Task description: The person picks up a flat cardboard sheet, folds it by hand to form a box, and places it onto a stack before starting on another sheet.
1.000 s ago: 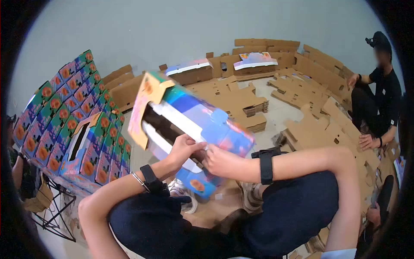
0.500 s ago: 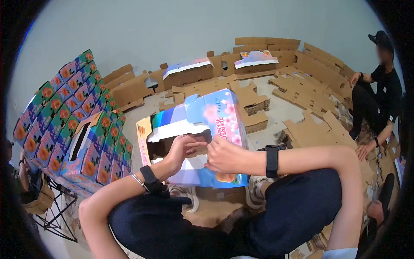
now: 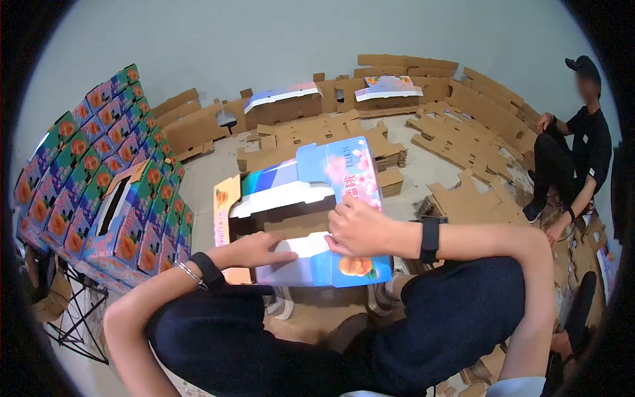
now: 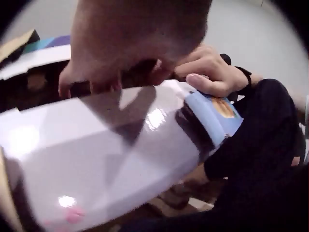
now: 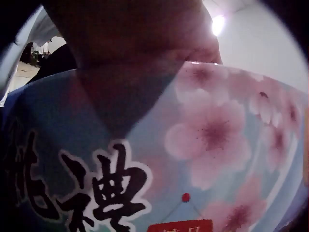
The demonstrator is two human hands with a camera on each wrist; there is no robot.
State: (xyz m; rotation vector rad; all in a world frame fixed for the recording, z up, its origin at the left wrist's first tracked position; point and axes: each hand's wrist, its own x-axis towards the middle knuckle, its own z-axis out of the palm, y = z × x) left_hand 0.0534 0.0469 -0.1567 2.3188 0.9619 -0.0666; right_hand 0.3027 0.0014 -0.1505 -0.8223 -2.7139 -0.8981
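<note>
A printed cardboard carton (image 3: 301, 172), blue with pink blossoms and a peach picture, lies in front of me over the floor between my feet. Its long opening faces up, bordered by white-edged panels, and a yellow end piece (image 3: 223, 218) stands at its left. My left hand (image 3: 254, 250) holds the near edge of the opening, fingers over the rim in the left wrist view. At the right end of the opening, my right hand (image 3: 357, 226) grips the blue end panel with curled fingers. The right wrist view shows the blossom-printed end wall (image 5: 207, 135) close below the wrist.
Stacked finished cartons (image 3: 99, 172) rise at the left beside a black metal stand (image 3: 79, 321). Flat brown cardboard sheets (image 3: 463, 149) cover much of the floor, with more against the wall. A person (image 3: 575, 142) in black sits at the right.
The carton has swung from a tilted position to nearly level, its blossom end now at the right. My left hand has moved down and left onto the near edge; the right stays at the end panel.
</note>
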